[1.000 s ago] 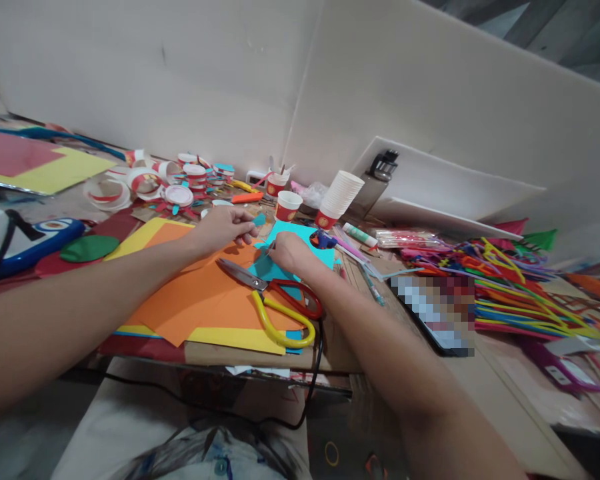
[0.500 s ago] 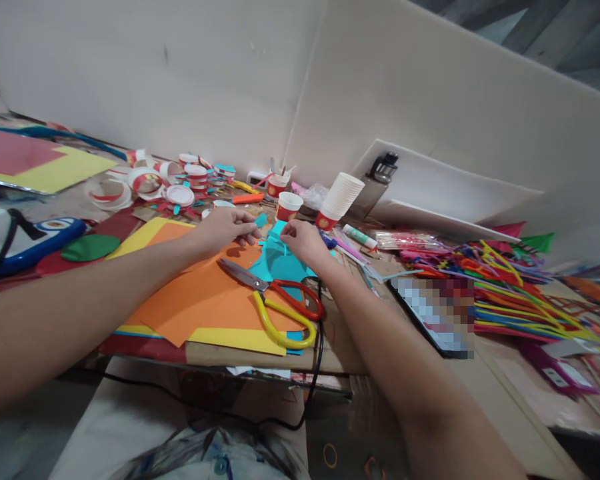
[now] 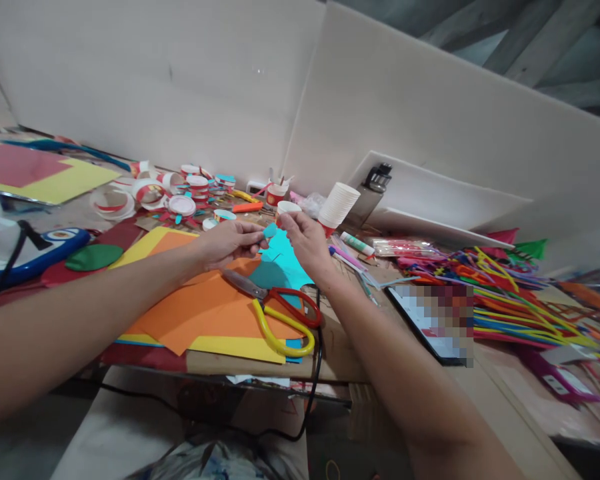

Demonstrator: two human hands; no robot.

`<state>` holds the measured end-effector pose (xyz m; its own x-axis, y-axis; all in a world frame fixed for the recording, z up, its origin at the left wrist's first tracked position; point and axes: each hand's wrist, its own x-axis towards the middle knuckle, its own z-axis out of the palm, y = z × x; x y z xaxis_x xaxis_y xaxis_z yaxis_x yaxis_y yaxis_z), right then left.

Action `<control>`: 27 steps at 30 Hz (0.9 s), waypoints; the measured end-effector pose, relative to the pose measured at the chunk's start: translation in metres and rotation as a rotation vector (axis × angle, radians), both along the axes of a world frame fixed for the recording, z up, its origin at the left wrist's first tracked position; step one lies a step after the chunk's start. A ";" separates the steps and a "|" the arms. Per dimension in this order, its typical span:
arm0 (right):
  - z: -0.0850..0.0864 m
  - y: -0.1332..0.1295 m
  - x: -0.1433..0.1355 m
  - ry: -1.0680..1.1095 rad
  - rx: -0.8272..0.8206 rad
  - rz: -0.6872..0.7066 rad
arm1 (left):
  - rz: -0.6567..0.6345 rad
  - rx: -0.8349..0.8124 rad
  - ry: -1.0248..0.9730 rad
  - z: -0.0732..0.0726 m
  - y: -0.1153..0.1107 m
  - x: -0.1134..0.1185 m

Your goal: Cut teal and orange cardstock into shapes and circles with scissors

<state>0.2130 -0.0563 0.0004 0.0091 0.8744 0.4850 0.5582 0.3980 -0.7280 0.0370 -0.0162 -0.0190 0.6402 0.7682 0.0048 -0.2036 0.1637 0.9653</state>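
My left hand point(image 3: 233, 244) pinches a small teal paper piece point(image 3: 269, 231) between thumb and finger. Just right of it, my right hand point(image 3: 305, 241) is closed with its fingertips near the piece; what it holds, if anything, is too small to make out. Below both hands lies turquoise paper point(image 3: 287, 257), partly covered by my right hand. Scissors point(image 3: 267, 291) with one red and one yellow handle rest on orange paper point(image 3: 190, 313). A white-rimmed paper cup point(image 3: 289, 207) stands behind my fingers.
Cut red-and-white cup pieces point(image 3: 180, 205) crowd the back left. A leaning cup stack point(image 3: 339, 205), a dark bottle point(image 3: 370, 193) and a glue stick point(image 3: 357, 244) stand or lie at right, with a phone point(image 3: 425, 327) and pipe cleaners point(image 3: 510, 300) beyond.
My hands have come closer together, my left moving right with the teal piece. My right hand has lifted from the turquoise paper. The view has shifted slightly.
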 end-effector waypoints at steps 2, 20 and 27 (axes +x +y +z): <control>-0.002 -0.005 -0.005 -0.014 0.004 0.050 | -0.004 0.004 -0.023 0.001 -0.002 0.000; -0.005 -0.021 -0.012 0.145 -0.032 -0.038 | 0.060 0.340 0.183 0.008 -0.013 0.001; -0.011 -0.015 -0.006 0.270 -0.118 -0.019 | -0.056 -0.030 -0.016 0.001 -0.005 -0.001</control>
<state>0.2070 -0.0710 -0.0101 0.1408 0.9231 0.3579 0.3441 0.2933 -0.8920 0.0364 -0.0210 -0.0175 0.6823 0.7310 -0.0070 -0.2087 0.2039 0.9565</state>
